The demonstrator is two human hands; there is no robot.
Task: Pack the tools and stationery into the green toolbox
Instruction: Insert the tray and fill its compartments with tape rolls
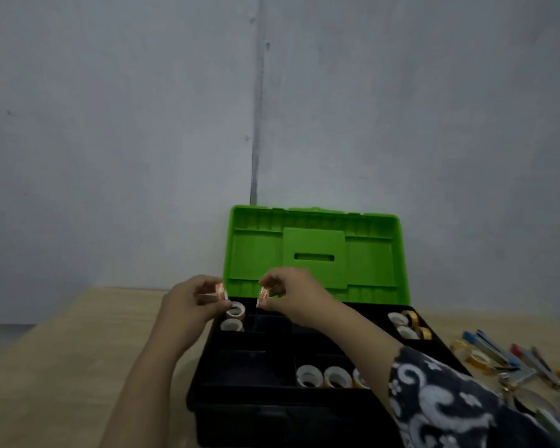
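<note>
I saw the green toolbox open on the wooden table, lid upright against the grey wall, black tray facing me. My left hand pinched a small tape roll with an orange-and-white label, thumb and fingers curled round it. My right hand pinched a second labelled roll the same way. Both rolls hung over the tray's back-left compartment, apart from each other, not yet set down.

Contents: two white tape rolls stood in that back-left compartment, one behind the other. The back-right compartment held white and gold-coloured rolls, packed close. The front-right compartment had a row of white rolls, partly hidden by my patterned sleeve. The middle and front-left compartments looked dark; I couldn't tell if anything lay in them.

Edges and room: the toolbox sat near the table's back edge, lid close to the wall. Bare tabletop ran to the left of the box. To the right lay loose items: yellow tape rolls and tools with blue and red handles, just beside the box's right wall, too blurred to name exactly.
</note>
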